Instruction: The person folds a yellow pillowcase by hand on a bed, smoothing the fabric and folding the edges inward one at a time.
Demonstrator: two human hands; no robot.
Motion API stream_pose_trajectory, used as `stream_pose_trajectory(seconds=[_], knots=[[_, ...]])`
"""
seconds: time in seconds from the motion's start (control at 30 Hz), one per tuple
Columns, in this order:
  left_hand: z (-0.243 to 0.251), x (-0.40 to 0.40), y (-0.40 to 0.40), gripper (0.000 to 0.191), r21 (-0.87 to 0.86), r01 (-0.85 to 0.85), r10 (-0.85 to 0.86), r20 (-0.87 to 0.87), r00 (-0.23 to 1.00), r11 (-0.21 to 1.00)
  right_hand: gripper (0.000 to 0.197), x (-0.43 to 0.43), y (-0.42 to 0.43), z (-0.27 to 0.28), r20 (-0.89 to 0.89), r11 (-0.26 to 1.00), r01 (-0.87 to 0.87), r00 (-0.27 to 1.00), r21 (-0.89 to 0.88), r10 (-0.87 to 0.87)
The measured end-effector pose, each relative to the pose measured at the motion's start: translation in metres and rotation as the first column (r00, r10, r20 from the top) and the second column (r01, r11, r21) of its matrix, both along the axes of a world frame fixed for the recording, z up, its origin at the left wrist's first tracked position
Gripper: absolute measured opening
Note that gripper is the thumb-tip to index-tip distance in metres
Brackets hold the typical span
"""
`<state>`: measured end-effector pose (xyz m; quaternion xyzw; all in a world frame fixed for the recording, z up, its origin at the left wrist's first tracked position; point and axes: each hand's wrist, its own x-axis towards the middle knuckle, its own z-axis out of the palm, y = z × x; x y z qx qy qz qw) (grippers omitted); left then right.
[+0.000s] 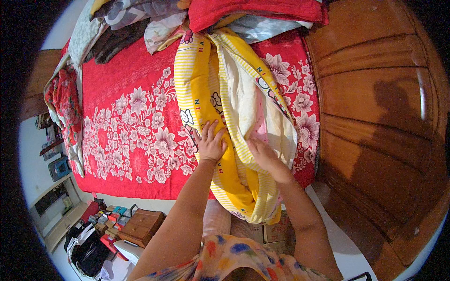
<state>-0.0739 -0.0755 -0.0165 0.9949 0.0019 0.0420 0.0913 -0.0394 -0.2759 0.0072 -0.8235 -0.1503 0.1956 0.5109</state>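
A yellow-and-white striped quilt or quilt cover (pixel 201 82) with cartoon figures and printed letters lies lengthwise before me, its near end hanging over the bed's edge. Its right part gapes, showing a white inner cloth (pixel 242 91) and a pink piece of fabric (pixel 261 123). My left hand (pixel 212 142) rests flat on the yellow band, fingers apart, holding nothing. My right hand (pixel 262 151) is at the striped edge of the gap, over the white cloth. Its fingertips are partly hidden, so a grip on the fabric cannot be made out.
A red floral bedsheet (pixel 133 140) covers the bed. Folded bedding, including a red piece (pixel 253 14), is heaped at the far side. A wooden bed panel (pixel 372 105) borders the right. Lower left stand a brown box (pixel 142 226) and a black bag (pixel 91 251).
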Motion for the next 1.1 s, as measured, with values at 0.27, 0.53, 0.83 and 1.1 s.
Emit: stream_pose_trajectory(seconds=[0.27, 0.53, 0.83, 1.1], knots=[[0.001, -0.002, 0.002, 0.036, 0.005, 0.007, -0.007, 0.008, 1.000, 1.000, 0.018, 0.033, -0.013, -0.017, 0.067, 0.836, 0.323, 0.942, -0.443, -0.328], [0.032, 0.003, -0.001, 0.036, -0.051, 0.031, -0.034, -0.060, 0.998, 0.998, 0.019, 0.039, 0.013, -0.019, 0.232, 0.844, 0.438, 0.895, -0.308, -0.380], [0.070, -0.021, -0.013, 0.059, -0.042, -0.100, 0.082, -0.313, 0.946, 0.994, 0.020, 0.053, -0.058, -0.030, 0.164, 0.667, 0.187, 0.982, -0.721, -0.097], [0.044, -0.027, -0.009, 0.061, -0.207, -0.090, 0.044, -0.216, 0.975, 0.974, 0.028, 0.050, -0.047, -0.006, 0.026, 0.712, 0.145, 0.984, -0.687, -0.176]])
